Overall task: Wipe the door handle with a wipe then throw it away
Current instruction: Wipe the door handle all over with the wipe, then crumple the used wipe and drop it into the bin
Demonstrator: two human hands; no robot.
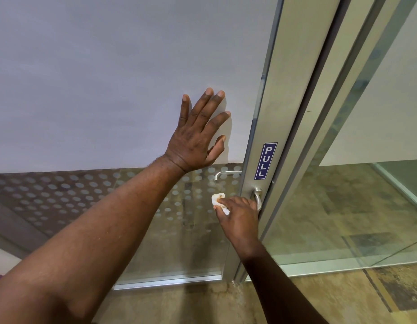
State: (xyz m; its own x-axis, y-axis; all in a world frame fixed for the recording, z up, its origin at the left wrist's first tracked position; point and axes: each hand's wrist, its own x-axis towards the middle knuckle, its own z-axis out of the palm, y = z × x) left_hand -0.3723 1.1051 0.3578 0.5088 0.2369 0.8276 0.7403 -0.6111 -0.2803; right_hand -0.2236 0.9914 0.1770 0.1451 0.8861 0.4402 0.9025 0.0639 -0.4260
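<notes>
A silver lever door handle (258,195) sticks out of the metal door frame just below a blue PULL sticker (265,161). My right hand (238,215) is closed around the handle's grip, holding a small white wipe (217,199) with a brownish stain against it. The wipe pokes out to the left of my fingers, and most of the lever is hidden under the hand. My left hand (198,134) is pressed flat on the frosted glass door (109,90), fingers spread, above and to the left of the handle.
A second silver handle (226,174) shows through the dotted lower glass on the door's far side. A fixed glass panel (366,183) stands to the right of the frame. The floor (343,300) is mottled brown carpet.
</notes>
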